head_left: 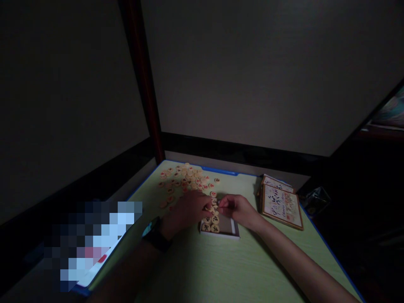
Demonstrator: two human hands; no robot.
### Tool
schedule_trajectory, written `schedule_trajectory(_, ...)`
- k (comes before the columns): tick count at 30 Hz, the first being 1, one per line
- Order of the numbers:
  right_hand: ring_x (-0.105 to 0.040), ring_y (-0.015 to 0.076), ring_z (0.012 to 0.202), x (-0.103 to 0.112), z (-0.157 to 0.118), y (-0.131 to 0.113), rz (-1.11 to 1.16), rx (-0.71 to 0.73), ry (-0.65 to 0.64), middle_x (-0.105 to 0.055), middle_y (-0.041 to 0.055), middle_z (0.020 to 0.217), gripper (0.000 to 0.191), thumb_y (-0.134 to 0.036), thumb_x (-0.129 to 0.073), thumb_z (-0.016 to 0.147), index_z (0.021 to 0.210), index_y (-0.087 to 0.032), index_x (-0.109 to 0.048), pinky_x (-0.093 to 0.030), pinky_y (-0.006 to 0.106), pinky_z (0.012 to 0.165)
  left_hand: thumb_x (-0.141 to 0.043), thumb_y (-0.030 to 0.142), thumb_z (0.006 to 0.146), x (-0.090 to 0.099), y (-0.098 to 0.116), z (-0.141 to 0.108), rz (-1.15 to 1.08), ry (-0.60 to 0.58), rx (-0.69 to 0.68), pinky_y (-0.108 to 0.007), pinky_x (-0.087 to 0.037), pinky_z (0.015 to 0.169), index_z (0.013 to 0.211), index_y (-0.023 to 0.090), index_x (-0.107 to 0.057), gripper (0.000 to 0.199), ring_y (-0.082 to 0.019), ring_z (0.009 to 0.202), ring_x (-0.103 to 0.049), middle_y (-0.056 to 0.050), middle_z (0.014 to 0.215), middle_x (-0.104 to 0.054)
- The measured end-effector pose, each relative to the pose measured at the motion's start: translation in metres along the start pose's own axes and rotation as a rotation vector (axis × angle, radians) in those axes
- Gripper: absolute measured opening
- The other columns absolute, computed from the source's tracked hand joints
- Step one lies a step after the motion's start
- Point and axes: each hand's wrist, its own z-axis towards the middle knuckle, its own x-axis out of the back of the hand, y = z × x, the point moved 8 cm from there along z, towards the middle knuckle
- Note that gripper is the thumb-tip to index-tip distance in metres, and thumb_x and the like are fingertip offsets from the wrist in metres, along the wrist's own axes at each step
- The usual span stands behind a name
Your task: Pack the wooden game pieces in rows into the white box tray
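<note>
A shallow open box [227,225] lies on the table with round wooden Chinese chess pieces [215,220] set in two columns along its left part. Over the box's left edge is my left hand [192,207], fingers bent and closed at the pieces; what they grip is hidden. From the right, my right hand [237,208] reaches in with thumb and forefinger pinched together beside the upper pieces. Whether a piece sits in that pinch is too small and dark to tell. Loose pieces [189,172] with red or dark characters lie scattered beyond my left hand.
A Chinese chess case [282,206] with printed lettering lies at the table's right side. Behind the green table [195,269] rises a grey wall [252,84] with a dark red post [148,92]. A bright, pixelated object [107,240] is at the left edge. Clear plastic [317,200] is at the right.
</note>
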Motion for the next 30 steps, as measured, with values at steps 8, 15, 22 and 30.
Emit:
schedule_trajectory(8,-0.06,0.013,0.064,-0.004,-0.005,-0.009,-0.149,0.097,-0.056,-0.069,-0.0003,0.071,0.008,-0.018,-0.068,0.072,0.08,-0.017,-0.069,-0.048,0.024,0.062,-0.063,0.021,0.086,-0.001,0.008,-0.001,0.023,-0.002,-0.116,-0.03,-0.043,0.082,0.079,0.019,-0.066,0.008,-0.018,0.089,-0.061,-0.002,0.087,-0.069)
schedule_trajectory(15,-0.061,0.0133,0.065,-0.001,-0.008,-0.02,-0.294,0.133,0.004,-0.07,-0.0006,0.073,0.006,-0.018,-0.071,0.073,0.08,-0.018,-0.069,-0.045,0.023,0.061,-0.056,0.014,0.086,0.004,0.01,-0.002,0.001,0.014,-0.131,-0.029,-0.044,0.083,0.081,0.019,-0.066,0.011,-0.018,0.091,-0.061,-0.002,0.093,-0.069)
schedule_trajectory(22,-0.063,0.0145,0.067,-0.004,-0.01,-0.024,-0.307,0.173,-0.014,-0.071,-0.0007,0.074,0.009,-0.014,-0.068,0.073,0.081,-0.019,-0.071,-0.045,0.023,0.061,-0.057,0.017,0.085,0.004,0.012,-0.003,0.021,0.009,-0.142,-0.03,-0.044,0.083,0.087,0.02,-0.066,0.01,-0.019,0.09,-0.061,-0.003,0.091,-0.068)
schedule_trajectory(30,-0.065,0.0162,0.07,-0.005,-0.012,-0.027,-0.3,0.198,-0.03,-0.072,-0.0005,0.076,0.01,-0.014,-0.066,0.075,0.081,-0.02,-0.072,-0.047,0.024,0.063,-0.058,0.016,0.084,0.004,0.008,-0.004,0.012,0.012,-0.126,-0.029,-0.044,0.082,0.08,0.019,-0.067,0.011,-0.018,0.087,-0.06,-0.003,0.087,-0.068)
